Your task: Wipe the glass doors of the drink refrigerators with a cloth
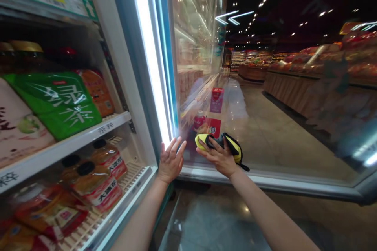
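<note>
At far left, the upper shelf (88,136) is carrying a green package (57,104), which is standing beside a pale pink package (22,127). Below it, the lower shelf (136,180) is supporting dark-capped bottles (96,189) with red-and-white labels. Right of the shelves, a light strip (149,47) is running along the cabinet edge. The left hand (171,161) is reaching toward the lower end of the strip; its fingers are spreading apart and gripping nothing. The view is not showing whether the fingertips are making contact. Next, the right hand (221,159) is gripping a yellow-and-dark cloth (233,146), its fingers extending over the bunched fabric. The cloth is resting against the glass door (266,137), near its bottom frame. At far right, a wood-sided display stand (290,86) is standing beyond the glass.
</note>
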`<state>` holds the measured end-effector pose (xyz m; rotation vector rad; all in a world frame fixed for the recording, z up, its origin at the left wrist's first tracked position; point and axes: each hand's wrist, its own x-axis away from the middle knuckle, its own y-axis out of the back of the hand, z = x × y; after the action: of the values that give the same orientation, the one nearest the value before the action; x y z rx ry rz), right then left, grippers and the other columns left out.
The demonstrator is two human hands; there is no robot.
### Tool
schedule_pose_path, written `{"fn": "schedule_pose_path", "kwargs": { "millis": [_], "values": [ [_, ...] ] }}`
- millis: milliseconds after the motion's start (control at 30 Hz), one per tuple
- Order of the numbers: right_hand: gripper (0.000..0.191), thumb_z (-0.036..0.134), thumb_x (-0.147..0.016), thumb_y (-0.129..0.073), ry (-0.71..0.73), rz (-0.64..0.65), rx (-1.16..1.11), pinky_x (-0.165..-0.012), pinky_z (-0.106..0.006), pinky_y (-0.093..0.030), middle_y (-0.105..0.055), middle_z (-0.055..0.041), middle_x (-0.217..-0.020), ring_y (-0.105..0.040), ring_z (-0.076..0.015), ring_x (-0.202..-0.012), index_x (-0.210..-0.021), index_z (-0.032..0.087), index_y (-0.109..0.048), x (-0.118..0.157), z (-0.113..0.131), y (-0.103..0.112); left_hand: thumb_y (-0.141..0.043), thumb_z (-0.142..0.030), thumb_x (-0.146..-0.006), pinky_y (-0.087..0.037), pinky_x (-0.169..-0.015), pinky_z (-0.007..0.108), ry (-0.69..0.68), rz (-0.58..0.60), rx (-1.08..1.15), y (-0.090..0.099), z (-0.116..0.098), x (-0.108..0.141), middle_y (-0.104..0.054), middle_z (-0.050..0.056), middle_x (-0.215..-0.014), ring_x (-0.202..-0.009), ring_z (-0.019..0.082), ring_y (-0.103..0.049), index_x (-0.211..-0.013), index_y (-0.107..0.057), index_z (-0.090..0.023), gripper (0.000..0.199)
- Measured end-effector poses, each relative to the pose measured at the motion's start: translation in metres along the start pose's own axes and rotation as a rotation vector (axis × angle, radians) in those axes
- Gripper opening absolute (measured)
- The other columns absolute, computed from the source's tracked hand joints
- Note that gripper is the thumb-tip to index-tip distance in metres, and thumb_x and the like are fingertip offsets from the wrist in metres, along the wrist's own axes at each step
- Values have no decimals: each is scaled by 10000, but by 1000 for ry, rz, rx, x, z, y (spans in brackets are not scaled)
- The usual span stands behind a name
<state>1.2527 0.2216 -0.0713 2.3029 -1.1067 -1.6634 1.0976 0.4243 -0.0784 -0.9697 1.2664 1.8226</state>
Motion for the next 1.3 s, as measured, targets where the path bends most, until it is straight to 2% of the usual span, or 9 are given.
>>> {"fn": "schedule_pose_path", "kwargs": {
  "millis": [133, 333, 433, 600, 800, 900, 1033, 1167, 1300],
  "values": [
    [465, 126, -975, -537, 62, 23, -6, -1290, -556, 68, -582, 62, -1490, -223, -174, -1564, -1376, 352, -605, 13, -15, 11, -564, -122, -904, -117, -1295, 516, -7, 0, 5, 7, 6, 4, -595, 103, -1458, -1403, 258, -509, -1594, -318, -247, 743],
    [467, 177, -983, -550, -185, -68, 1, -1271, -595, 106, -582, 6, -1494, -231, -251, -1565, -1424, 327, -581, -47, 21, -8, -585, -122, -890, -101, -1300, 530, 52, -3, -15, 16, 17, 12, -591, 94, -1459, -1438, 248, -459, -1595, -311, -262, 769],
    [435, 189, -1002, -518, -8, 4, -55, -1285, -575, 87, -568, 8, -1510, -315, -223, -1533, -1414, 311, -584, -47, 36, -20, -589, -113, -876, -128, -1298, 531, 58, 15, -10, 18, 21, 16, -570, 105, -1476, -1466, 261, -420, -1591, -320, -247, 776],
    [347, 175, -966, -607, 244, 38, -115, -1320, -479, -52, -637, 9, -1437, -380, -174, -1497, -1289, 289, -664, -29, 12, -13, -572, -111, -875, -150, -1295, 525, 57, 14, 2, 22, 24, 20, -572, 122, -1462, -1464, 264, -422, -1564, -374, -211, 723],
    [464, 146, -969, -569, -48, -59, -79, -1300, -572, 21, -644, -5, -1428, -372, -229, -1503, -1403, 306, -592, -70, 32, -16, -553, -117, -867, -155, -1297, 509, 89, 27, -18, 29, 26, 24, -573, 118, -1462, -1451, 262, -445, -1544, -403, -219, 701],
    [391, 163, -976, -564, 121, -15, -99, -1316, -510, -85, -643, -6, -1430, -439, -212, -1464, -1341, 280, -643, -68, 44, -24, -551, -109, -858, -187, -1288, 525, 99, 30, -25, 34, 28, 24, -573, 124, -1460, -1442, 271, -455, -1526, -422, -210, 687],
    [279, 188, -981, -592, 348, 21, -111, -1317, -435, -140, -679, 7, -1379, -470, -177, -1442, -1226, 263, -700, -65, 23, -15, -546, -100, -862, -238, -1271, 540, 115, -1, -35, 38, 30, 18, -561, 125, -1474, -1453, 274, -438, -1517, -426, -204, 673],
    [379, 198, -994, -583, 180, -40, -79, -1303, -539, 66, -624, 12, -1453, -309, -207, -1537, -1355, 309, -617, -127, -13, 12, -531, -80, -866, -253, -1266, 541, 109, -46, -29, 39, 33, 6, -561, 128, -1466, -1463, 277, -421, -1501, -446, -195, 651],
    [449, 114, -993, -528, -19, -190, -25, -1302, -509, 88, -578, 2, -1502, -203, -209, -1574, -1398, 299, -587, -205, -25, 27, -516, -59, -871, -277, -1259, 536, 117, -97, -50, 40, 37, -5, -574, 129, -1446, -1465, 272, -418, -1519, -421, -197, 669]
  ]
}}
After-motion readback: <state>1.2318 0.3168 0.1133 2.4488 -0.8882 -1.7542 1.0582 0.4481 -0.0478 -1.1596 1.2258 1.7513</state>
